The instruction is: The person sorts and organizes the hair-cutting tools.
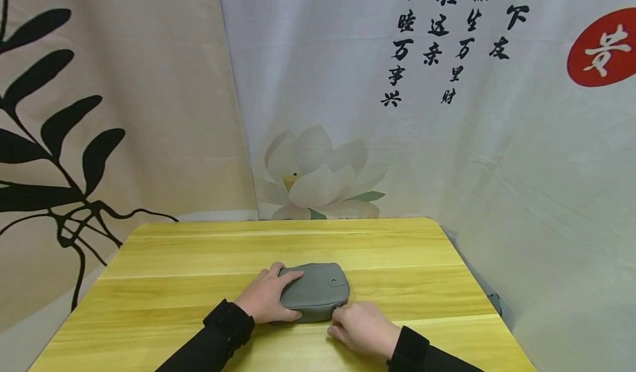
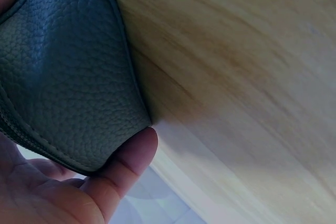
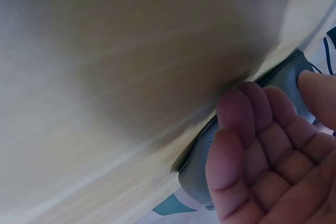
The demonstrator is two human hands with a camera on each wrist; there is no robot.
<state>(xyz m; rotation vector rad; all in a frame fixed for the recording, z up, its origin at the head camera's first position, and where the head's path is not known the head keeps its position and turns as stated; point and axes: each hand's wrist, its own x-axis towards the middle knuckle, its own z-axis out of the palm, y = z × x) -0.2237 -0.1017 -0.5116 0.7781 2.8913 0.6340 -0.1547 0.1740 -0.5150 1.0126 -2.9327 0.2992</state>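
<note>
A grey leather-look zip pouch (image 1: pixel 316 285) with a small round stud lies on the wooden table. My left hand (image 1: pixel 268 297) grips its left end, fingers over the far side and top, thumb along the near side. Pebbled grain and the zipper (image 2: pixel 16 127) along the pouch's side show close up in the left wrist view. At the pouch's near right corner, my right hand (image 1: pixel 362 328) has its fingers curled beside the zipper end. In the right wrist view its fingertips (image 3: pixel 233 111) overlap the pouch; I cannot tell whether they pinch the zipper pull.
The yellow wood-grain table (image 1: pixel 213 250) extends around the pouch on all sides. Behind it hangs a cloth backdrop (image 1: pixel 318 85) printed with a lotus, dark leaves and characters. Black sleeves (image 1: pixel 218 333) cover both forearms.
</note>
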